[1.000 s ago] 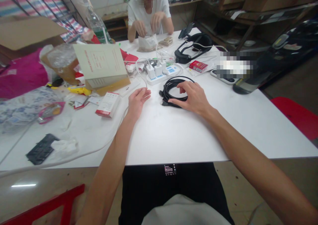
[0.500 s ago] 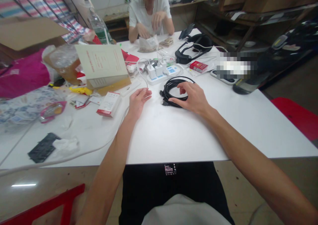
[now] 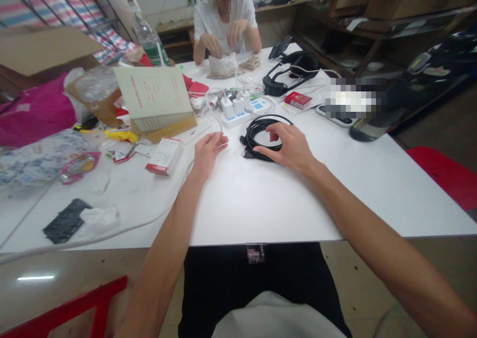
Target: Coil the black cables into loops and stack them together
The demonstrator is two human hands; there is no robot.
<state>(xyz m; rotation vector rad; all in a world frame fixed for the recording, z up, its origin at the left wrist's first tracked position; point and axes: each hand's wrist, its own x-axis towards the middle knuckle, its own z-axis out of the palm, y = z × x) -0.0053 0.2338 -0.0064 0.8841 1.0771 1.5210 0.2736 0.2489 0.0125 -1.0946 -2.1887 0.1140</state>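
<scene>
One coil of black cable point(image 3: 260, 135) lies flat on the white bench point(image 3: 283, 199), just in front of a white power strip point(image 3: 244, 113) with chargers plugged in. Right hand point(image 3: 292, 146) rests over the coil's near right side, thumb and fingertips touching the loops, grip loose and not closed around them. Left hand point(image 3: 206, 152) lies on the bench just left of the coil, apart from it, palm half up, fingers relaxed and open, holding nothing. A thin white cord point(image 3: 149, 221) runs under the left wrist toward the bench's left edge. Small red-and-white box point(image 3: 163, 155) sits near the left hand. Cream booklet point(image 3: 156, 98) stands tilted behind it. Black headset point(image 3: 290, 72) beyond the strip, small red box point(image 3: 297, 99) beside it. At the far end another person's hands point(image 3: 223, 37) work over a clear bag point(image 3: 222, 64).
</scene>
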